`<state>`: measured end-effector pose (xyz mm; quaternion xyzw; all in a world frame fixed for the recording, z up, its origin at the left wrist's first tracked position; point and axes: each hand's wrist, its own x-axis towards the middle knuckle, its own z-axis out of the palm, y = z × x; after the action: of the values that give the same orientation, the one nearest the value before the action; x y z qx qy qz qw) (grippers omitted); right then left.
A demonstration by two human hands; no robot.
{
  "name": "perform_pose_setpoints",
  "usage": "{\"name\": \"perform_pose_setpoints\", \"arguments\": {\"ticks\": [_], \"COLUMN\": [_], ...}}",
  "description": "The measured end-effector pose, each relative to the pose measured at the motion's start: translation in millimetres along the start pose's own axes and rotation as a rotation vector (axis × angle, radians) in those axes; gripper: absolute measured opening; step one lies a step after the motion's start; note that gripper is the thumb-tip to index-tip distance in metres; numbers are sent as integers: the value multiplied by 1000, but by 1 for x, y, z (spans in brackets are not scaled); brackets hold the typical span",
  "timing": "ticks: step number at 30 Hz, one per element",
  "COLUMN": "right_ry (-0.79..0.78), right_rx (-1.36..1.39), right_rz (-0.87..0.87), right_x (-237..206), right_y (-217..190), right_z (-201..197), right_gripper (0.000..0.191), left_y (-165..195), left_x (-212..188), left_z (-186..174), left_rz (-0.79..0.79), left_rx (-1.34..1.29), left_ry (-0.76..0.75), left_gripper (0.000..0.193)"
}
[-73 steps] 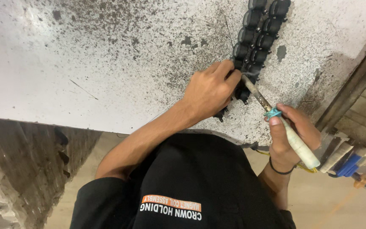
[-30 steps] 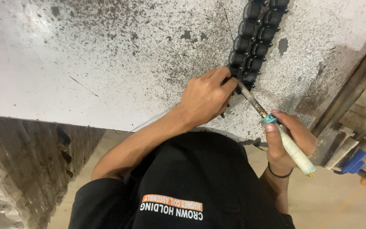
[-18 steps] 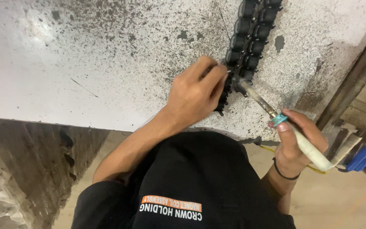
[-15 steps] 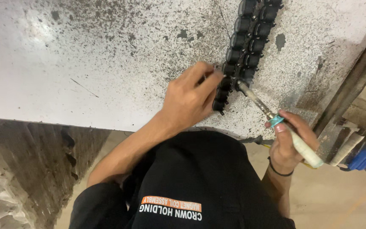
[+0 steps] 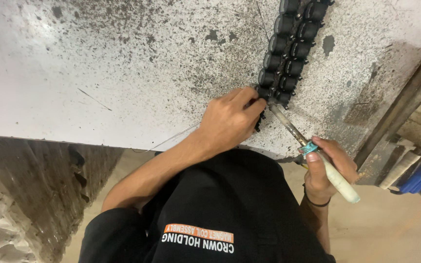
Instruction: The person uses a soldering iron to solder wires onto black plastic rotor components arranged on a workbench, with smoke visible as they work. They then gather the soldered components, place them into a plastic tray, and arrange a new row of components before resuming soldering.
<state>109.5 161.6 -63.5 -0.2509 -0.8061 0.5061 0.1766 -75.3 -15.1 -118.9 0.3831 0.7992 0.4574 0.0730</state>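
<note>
Left hand: the left hand (image 5: 230, 122) lies palm-down on the table (image 5: 98, 73), fingers curled and pinching the near end of the black coil strip (image 5: 288, 48).
Right hand: the right hand (image 5: 328, 168) is wrapped shut around the pale handle of a soldering iron (image 5: 317, 153), held like a pen just off the table's near edge.
Soldering iron: slanted up and to the left; a teal collar sits at the top of the handle, and the metal shaft runs to the strip's near end, its tip meeting the strip right beside the left fingertips.
Black coil strip: two rows of small round black parts, running diagonally from the left hand's fingertips up to the top edge of view, lying flat on the table.
Table: white top, heavily speckled with black marks, densest around the strip.
Thin wire: a fine wire (image 5: 171, 139) trails from under the left wrist along the table's edge.
Clothing: black shirt below; a dark band on the right wrist.
</note>
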Motion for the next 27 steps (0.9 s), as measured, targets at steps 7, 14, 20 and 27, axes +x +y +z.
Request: {"name": "perform_pose_setpoints", "arguments": {"ticks": [7, 14, 20, 27], "right_ry": [-72, -145, -76, 28], "right_rx": [-250, -318, -67, 96], "right_rz": [-119, -83, 14, 3], "right_x": [10, 14, 10, -25], "right_y": [-22, -44, -36, -2], "right_z": [3, 6, -4, -2], "right_gripper": [28, 25, 25, 32], "left_y": [5, 5, 9, 6], "left_x": [3, 5, 4, -23], "left_z": [2, 5, -19, -31], "left_rz": [-19, -29, -24, -16], "left_rx": [-30, -65, -96, -65], "left_ry": [-59, -59, 102, -69], "left_gripper": [24, 25, 21, 36]}}
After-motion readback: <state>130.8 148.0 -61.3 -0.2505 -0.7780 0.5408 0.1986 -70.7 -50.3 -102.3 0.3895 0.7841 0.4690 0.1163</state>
